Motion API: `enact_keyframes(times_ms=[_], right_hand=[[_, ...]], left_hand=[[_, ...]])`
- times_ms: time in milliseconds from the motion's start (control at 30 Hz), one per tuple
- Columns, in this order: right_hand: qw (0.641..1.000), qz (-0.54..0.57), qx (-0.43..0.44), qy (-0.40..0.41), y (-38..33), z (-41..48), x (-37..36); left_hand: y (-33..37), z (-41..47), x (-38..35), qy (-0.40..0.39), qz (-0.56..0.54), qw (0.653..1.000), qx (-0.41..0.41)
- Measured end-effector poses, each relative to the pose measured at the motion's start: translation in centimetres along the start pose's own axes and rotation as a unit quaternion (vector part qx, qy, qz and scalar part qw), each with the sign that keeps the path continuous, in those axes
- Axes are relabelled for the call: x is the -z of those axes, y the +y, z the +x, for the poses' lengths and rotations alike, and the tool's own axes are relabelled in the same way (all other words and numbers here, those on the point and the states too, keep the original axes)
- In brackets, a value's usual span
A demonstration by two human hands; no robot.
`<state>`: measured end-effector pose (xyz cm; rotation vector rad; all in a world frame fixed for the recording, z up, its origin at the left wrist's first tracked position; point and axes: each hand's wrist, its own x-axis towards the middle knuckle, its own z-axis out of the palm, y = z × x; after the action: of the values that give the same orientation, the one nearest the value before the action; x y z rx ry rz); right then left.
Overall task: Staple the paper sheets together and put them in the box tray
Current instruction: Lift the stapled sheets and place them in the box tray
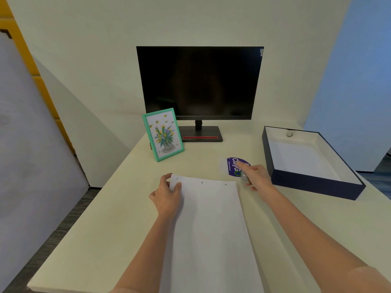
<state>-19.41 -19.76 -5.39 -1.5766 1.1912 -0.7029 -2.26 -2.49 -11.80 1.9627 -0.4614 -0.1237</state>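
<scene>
Pale worktop [110, 208] against a plain wall, with lots of bare room at the left and front. Paper sheets [209, 225] flat in the middle, running down to the near edge. Left hand [167, 194] pinching the top left corner of the sheets. Right hand [257, 176] closed around a small blurry stapler [244, 175], just past the top right corner. Dark box tray [313, 182] open at the right edge, near that hand. Monitor [200, 83] and picture frame [163, 134] far back.
</scene>
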Motion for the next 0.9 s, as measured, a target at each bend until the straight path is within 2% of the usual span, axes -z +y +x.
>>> enact_keyframes(times_ms=[67,167,300,367,400,467,533,567,633,733,800,900], right_hand=[[0.988,-0.154,0.021,0.007,1.1,-0.7,1.2],[0.927,-0.374,0.027,0.004,3.4,-1.8,2.3],[0.883,-0.467,0.047,0.008,4.8,-3.2,2.2],[0.866,-0.485,0.110,0.052,4.1,-3.7,1.8],[0.875,-0.455,0.153,0.068,3.6,-3.9,1.6],[0.927,-0.316,0.196,0.051,2.3,-4.3,1.1],[0.981,-0.136,0.134,-0.021,1.0,-4.8,1.0],[0.993,-0.056,0.088,-0.055,0.6,-5.0,1.1],[0.991,0.034,0.023,-0.126,0.1,-5.3,1.6],[0.977,0.058,0.036,-0.200,-0.6,-6.9,2.0],[0.976,0.104,0.066,-0.180,-2.0,-8.3,2.1],[0.976,0.142,0.128,-0.105,-5.1,-10.4,2.3]], left_hand=[[0.7,-0.3,0.4,-0.004,-0.005,1.000,0.000],[1.4,-0.4,1.3,-0.016,-0.021,1.000,0.014],[1.4,0.1,2.3,-0.049,-0.075,0.996,0.027],[1.8,0.2,2.8,-0.075,-0.106,0.991,0.013],[2.2,0.2,3.0,-0.089,-0.125,0.988,0.006],[3.6,0.1,3.9,-0.115,-0.169,0.979,-0.009],[5.1,-0.1,4.8,-0.138,-0.196,0.971,-0.020],[5.8,-0.2,5.2,-0.149,-0.206,0.967,-0.024],[7.2,-0.3,6.1,-0.169,-0.214,0.962,-0.032],[9.3,-0.7,7.5,-0.162,-0.208,0.963,-0.050],[11.1,-1.4,8.3,-0.141,-0.194,0.968,-0.074],[14.1,-2.8,9.4,-0.087,-0.145,0.976,-0.134]])
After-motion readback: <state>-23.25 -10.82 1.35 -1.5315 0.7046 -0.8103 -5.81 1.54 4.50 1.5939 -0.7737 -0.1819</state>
